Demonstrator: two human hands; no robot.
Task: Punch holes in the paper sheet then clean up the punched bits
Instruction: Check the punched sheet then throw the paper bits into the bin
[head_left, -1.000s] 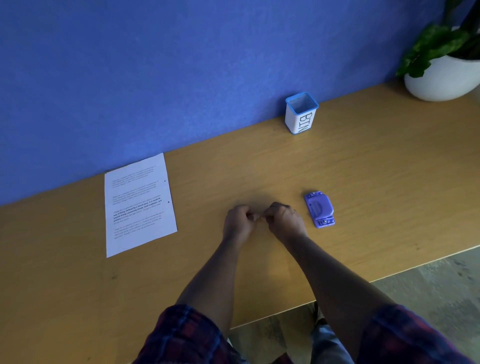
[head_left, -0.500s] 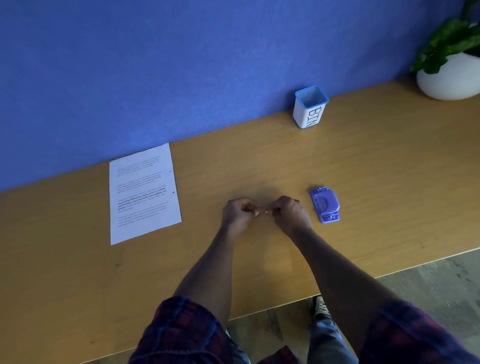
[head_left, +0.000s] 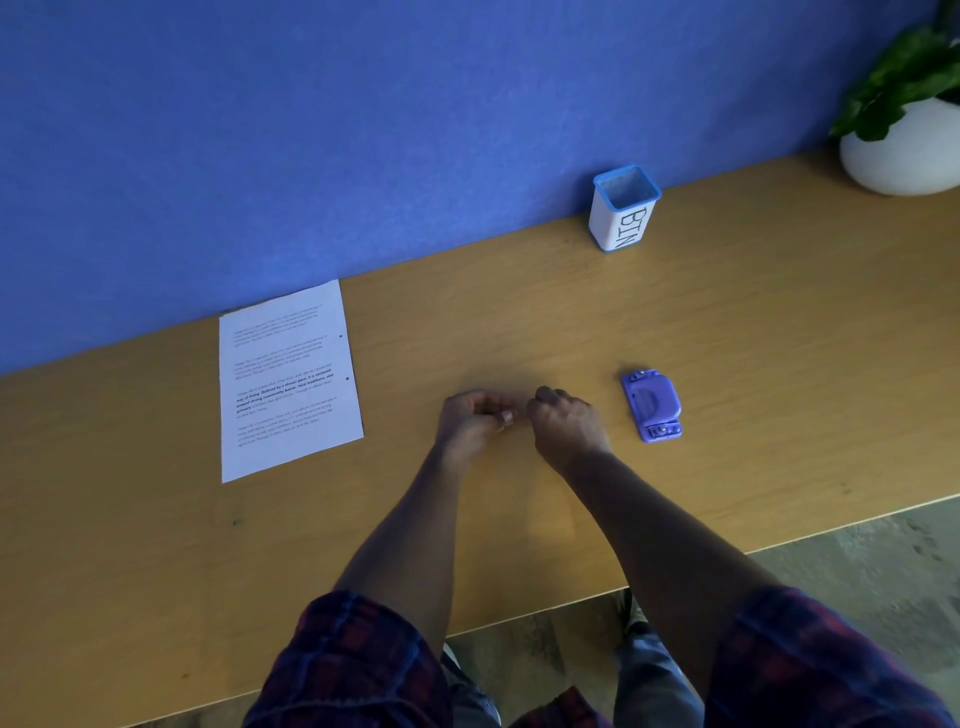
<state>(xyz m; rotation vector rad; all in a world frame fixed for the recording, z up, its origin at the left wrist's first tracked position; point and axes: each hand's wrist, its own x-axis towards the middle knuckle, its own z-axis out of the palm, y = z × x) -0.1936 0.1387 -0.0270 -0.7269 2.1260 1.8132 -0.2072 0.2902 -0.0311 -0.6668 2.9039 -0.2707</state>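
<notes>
A white printed paper sheet (head_left: 288, 382) lies flat on the wooden desk (head_left: 727, 364) at the left, with two small holes near its right edge. A purple hole punch (head_left: 652, 405) rests on the desk to the right of my hands. My left hand (head_left: 475, 418) and my right hand (head_left: 566, 423) sit close together at the desk's middle, fingers curled and fingertips pinched near each other. Whatever they pinch is too small to make out. A small white container with a blue rim marked BIN (head_left: 623, 210) stands at the back by the wall.
A blue wall (head_left: 363, 130) runs along the desk's far edge. A white pot with a green plant (head_left: 906, 140) stands at the back right corner. The desk's front edge borders grey floor (head_left: 857, 561) at the lower right.
My hands stay pinched at the desk's middle and have drawn slightly apart. The view has shifted a little; paper, punch and bin have not moved on the desk.
</notes>
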